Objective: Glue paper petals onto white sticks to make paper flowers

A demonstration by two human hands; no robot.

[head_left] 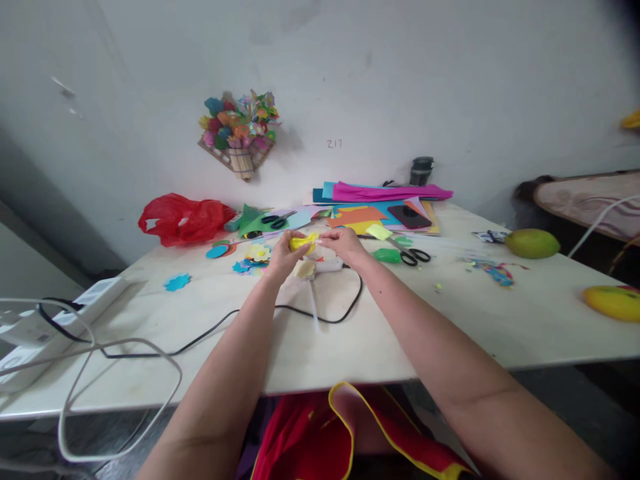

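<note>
Over the middle of the table, my left hand [285, 255] is closed around a small, folded yellow craft piece [303, 243], perhaps paper or foam. The fingertips of my right hand [346, 243] pinch at its right edge. Just below them lies a white glue gun [327, 265], partly hidden, with a black cord [220, 327] and a pale glue stick [315, 307]. To the left of my left hand are a pale yellow flower cutout [258, 253] and several blue flower cutouts [245, 267].
A red plastic bag [183, 219] is at the back left. Black-handled scissors [415, 257] lie right of my hands, near coloured sheets [357, 217] and a phone [409, 216]. A power strip [100, 290] with loose cables occupies the left edge; a green mango [533, 243] sits right.
</note>
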